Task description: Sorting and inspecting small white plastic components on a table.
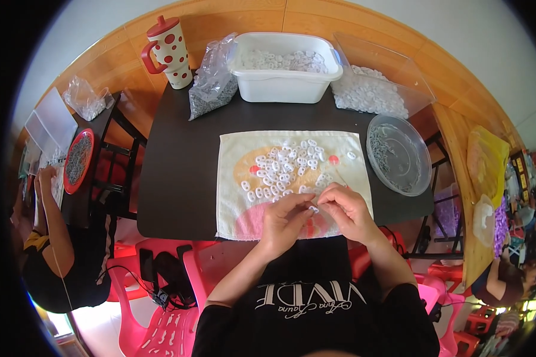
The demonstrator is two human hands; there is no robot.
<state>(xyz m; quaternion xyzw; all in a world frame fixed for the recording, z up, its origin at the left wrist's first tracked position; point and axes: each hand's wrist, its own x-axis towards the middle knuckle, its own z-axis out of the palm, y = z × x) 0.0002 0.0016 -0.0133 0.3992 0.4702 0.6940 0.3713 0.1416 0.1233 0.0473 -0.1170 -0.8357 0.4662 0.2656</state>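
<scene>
My left hand [284, 221] pinches a small white plastic piece [314, 209] between thumb and fingertips, low over the towel. Close beside it, my right hand [346, 213] has its fingertips pressed together; whatever they hold is too small to make out. Many similar white oval pieces with holes [286, 162] lie in a loose heap just beyond my hands. Some of them form a rough row at the heap's near left side. Under everything is a pale towel [229, 172] with an orange and pink print.
Along the back stand a spotted tumbler [174, 53], a bag of grey bits [211, 89], a white tub [283, 88] and a clear box of white pieces [369, 95]. A round clear tub with thin grey parts [399, 154] sits right. Another person's arm [56, 232] works far left.
</scene>
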